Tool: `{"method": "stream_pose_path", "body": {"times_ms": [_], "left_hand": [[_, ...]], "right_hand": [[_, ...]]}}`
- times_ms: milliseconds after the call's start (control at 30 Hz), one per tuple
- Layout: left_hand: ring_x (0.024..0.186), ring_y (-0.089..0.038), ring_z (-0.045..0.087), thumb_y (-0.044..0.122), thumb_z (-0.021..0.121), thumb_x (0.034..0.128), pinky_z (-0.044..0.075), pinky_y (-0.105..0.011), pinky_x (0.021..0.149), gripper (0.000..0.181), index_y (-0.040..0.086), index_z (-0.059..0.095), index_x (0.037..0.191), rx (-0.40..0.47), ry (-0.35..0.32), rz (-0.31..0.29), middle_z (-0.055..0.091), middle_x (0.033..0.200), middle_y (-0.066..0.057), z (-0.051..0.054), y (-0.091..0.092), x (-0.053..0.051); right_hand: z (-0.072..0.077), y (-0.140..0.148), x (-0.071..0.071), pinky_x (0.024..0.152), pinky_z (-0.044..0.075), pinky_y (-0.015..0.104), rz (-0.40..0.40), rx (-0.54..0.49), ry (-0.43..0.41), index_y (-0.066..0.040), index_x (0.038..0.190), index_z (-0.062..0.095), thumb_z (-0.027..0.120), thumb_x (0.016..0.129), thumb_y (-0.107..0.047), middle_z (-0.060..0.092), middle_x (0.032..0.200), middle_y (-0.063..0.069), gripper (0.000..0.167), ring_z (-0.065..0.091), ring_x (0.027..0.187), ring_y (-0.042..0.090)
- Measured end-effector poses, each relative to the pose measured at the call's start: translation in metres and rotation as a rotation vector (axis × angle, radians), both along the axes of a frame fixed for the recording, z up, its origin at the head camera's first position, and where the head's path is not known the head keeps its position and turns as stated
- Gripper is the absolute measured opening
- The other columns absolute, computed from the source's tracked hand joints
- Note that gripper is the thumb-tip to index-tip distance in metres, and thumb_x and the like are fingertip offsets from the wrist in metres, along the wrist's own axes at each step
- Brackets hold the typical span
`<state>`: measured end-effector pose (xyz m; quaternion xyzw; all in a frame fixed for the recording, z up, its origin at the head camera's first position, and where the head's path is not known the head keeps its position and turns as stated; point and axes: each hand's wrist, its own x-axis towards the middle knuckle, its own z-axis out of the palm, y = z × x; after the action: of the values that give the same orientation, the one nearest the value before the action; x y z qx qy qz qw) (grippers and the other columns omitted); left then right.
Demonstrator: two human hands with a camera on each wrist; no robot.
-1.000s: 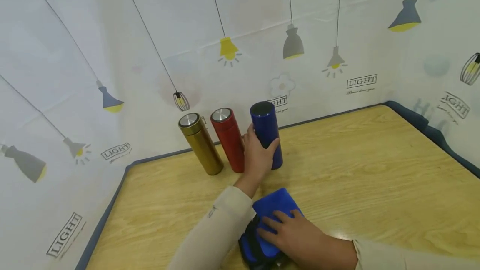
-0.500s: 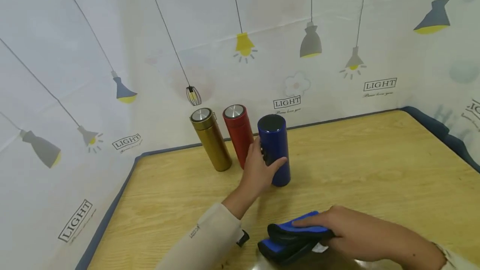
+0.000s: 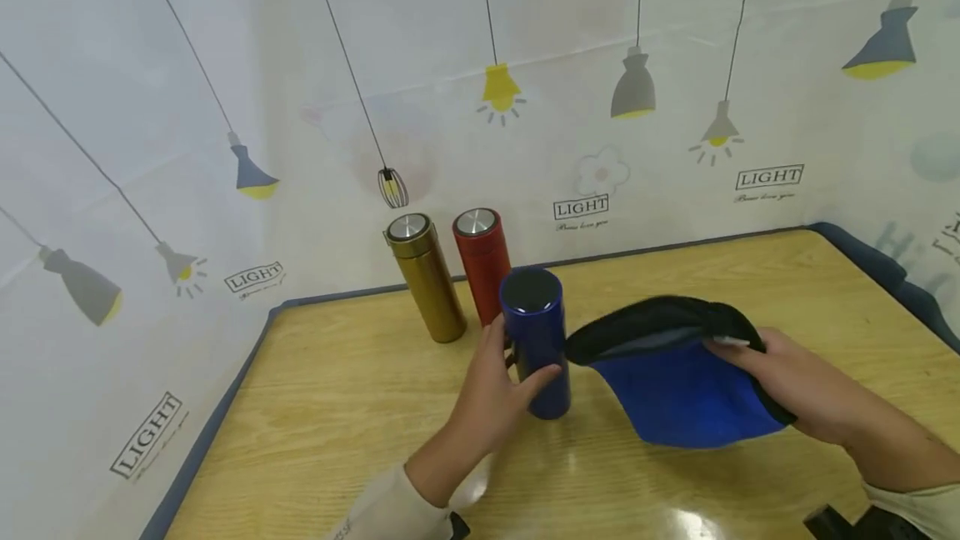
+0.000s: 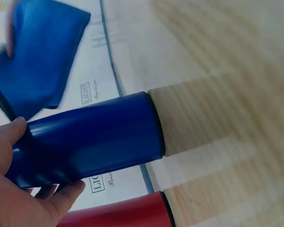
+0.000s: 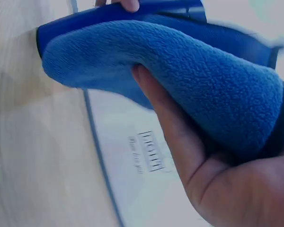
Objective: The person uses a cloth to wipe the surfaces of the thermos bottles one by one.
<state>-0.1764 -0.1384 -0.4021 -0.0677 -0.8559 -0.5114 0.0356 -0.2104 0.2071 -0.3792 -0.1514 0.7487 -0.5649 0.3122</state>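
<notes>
My left hand (image 3: pixel 487 394) grips a dark blue thermos bottle (image 3: pixel 542 348) low on its side, fingers and thumb curled round it. The bottle stands on the wooden table, and in the left wrist view its base meets the tabletop. To the right, my right hand (image 3: pixel 813 390) pinches a blue cloth (image 3: pixel 686 394) with black edging, raised above the table and hanging down. A fleecy face of the cloth (image 5: pixel 194 80) shows in the right wrist view, with the thumb against it. The cloth's left end lies close beside the bottle; whether they touch, I cannot tell.
Behind the blue bottle stand a red thermos bottle (image 3: pixel 483 265) and a gold thermos bottle (image 3: pixel 429 282), both upright with silver lids. A white wall sheet printed with lamps (image 3: pixel 592 132) borders the wooden table (image 3: pixel 322 423) at the back and sides.
My left hand has drawn the blue bottle toward me, away from the red one. My right hand has picked the folded blue cloth up off the table, and it has spread out.
</notes>
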Motion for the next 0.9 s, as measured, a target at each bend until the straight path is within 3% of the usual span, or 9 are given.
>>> {"method": "stream_pose_path", "body": {"times_ms": [100, 233, 367, 433, 500, 567, 700, 800, 900], "left_hand": [[0.137, -0.023, 0.048, 0.034, 0.078, 0.0866, 0.049, -0.046, 0.107, 0.084, 0.024, 0.030, 0.154, -0.005, -0.005, 0.008, 0.044, 0.148, -0.001, 0.000, -0.003, 0.007], [0.137, -0.027, 0.048, 0.036, 0.079, 0.0861, 0.050, -0.048, 0.105, 0.085, 0.023, 0.030, 0.154, -0.026, -0.001, 0.015, 0.042, 0.150, -0.003, -0.001, -0.005, 0.015], [0.133, -0.026, 0.052, 0.040, 0.077, 0.0869, 0.053, -0.046, 0.099, 0.088, 0.023, 0.024, 0.155, -0.084, 0.070, 0.012, 0.044, 0.148, -0.004, -0.001, -0.005, 0.020], [0.128, -0.022, 0.055, 0.042, 0.076, 0.0865, 0.055, -0.043, 0.096, 0.094, 0.024, 0.017, 0.157, -0.109, 0.157, 0.016, 0.048, 0.145, -0.003, 0.001, -0.003, 0.020], [0.121, -0.019, 0.058, 0.046, 0.075, 0.0867, 0.056, -0.038, 0.093, 0.098, 0.024, 0.011, 0.158, -0.129, 0.286, 0.032, 0.049, 0.143, -0.004, 0.005, -0.002, 0.019], [0.115, -0.019, 0.061, 0.050, 0.071, 0.0880, 0.058, -0.033, 0.089, 0.098, 0.020, 0.010, 0.158, -0.146, 0.457, 0.054, 0.051, 0.140, -0.006, 0.011, -0.002, 0.014], [0.101, -0.020, 0.065, 0.055, 0.060, 0.0935, 0.058, -0.026, 0.075, 0.080, 0.008, 0.030, 0.151, -0.239, 0.794, 0.112, 0.053, 0.135, -0.012, 0.024, -0.001, 0.001], [0.088, -0.020, 0.067, 0.059, 0.052, 0.0956, 0.057, -0.024, 0.065, 0.067, 0.011, 0.046, 0.141, -0.342, 0.904, 0.149, 0.055, 0.130, -0.012, 0.026, 0.003, -0.006], [0.084, -0.021, 0.070, 0.054, 0.057, 0.0953, 0.059, -0.026, 0.065, 0.055, 0.014, 0.054, 0.133, -0.390, 0.920, 0.172, 0.056, 0.129, -0.013, 0.022, 0.006, -0.008]], "right_hand": [[-0.004, -0.010, -0.006, 0.113, 0.030, 0.066, -0.089, 0.027, -0.042, 0.001, 0.158, -0.003, 0.034, 0.109, -0.044, -0.001, 0.162, 0.033, 0.076, 0.006, 0.147, 0.053], [-0.010, -0.024, -0.010, 0.111, 0.042, 0.053, -0.098, -0.006, -0.049, 0.001, 0.158, -0.001, 0.033, 0.109, -0.045, 0.008, 0.162, 0.032, 0.076, 0.018, 0.148, 0.048], [-0.010, -0.043, -0.011, 0.100, 0.052, 0.038, -0.090, -0.088, -0.036, 0.001, 0.159, 0.004, 0.034, 0.109, -0.044, 0.027, 0.158, 0.029, 0.073, 0.047, 0.137, 0.034], [-0.006, -0.054, -0.010, 0.094, 0.055, 0.035, -0.104, -0.141, -0.039, 0.000, 0.159, 0.006, 0.034, 0.109, -0.044, 0.045, 0.150, 0.022, 0.072, 0.060, 0.124, 0.023], [-0.001, -0.066, -0.009, 0.090, 0.057, 0.033, -0.132, -0.176, -0.036, -0.002, 0.159, 0.008, 0.034, 0.108, -0.045, 0.053, 0.143, 0.013, 0.071, 0.066, 0.111, 0.012], [0.003, -0.078, -0.006, 0.089, 0.057, 0.031, -0.157, -0.200, -0.016, -0.003, 0.159, 0.009, 0.033, 0.108, -0.045, 0.054, 0.143, 0.012, 0.071, 0.067, 0.107, 0.007], [0.006, -0.100, 0.002, 0.091, 0.054, 0.027, -0.171, -0.255, 0.054, -0.002, 0.159, 0.013, 0.031, 0.109, -0.041, 0.038, 0.155, 0.021, 0.065, 0.061, 0.113, -0.001], [0.001, -0.108, 0.010, 0.094, 0.053, 0.025, -0.141, -0.339, 0.088, -0.004, 0.157, 0.022, 0.030, 0.111, -0.035, 0.045, 0.152, 0.012, 0.057, 0.059, 0.118, 0.000], [-0.002, -0.115, 0.018, 0.097, 0.050, 0.021, -0.113, -0.416, 0.141, -0.011, 0.151, 0.037, 0.035, 0.110, -0.026, 0.054, 0.143, -0.005, 0.043, 0.056, 0.123, -0.001]]}}
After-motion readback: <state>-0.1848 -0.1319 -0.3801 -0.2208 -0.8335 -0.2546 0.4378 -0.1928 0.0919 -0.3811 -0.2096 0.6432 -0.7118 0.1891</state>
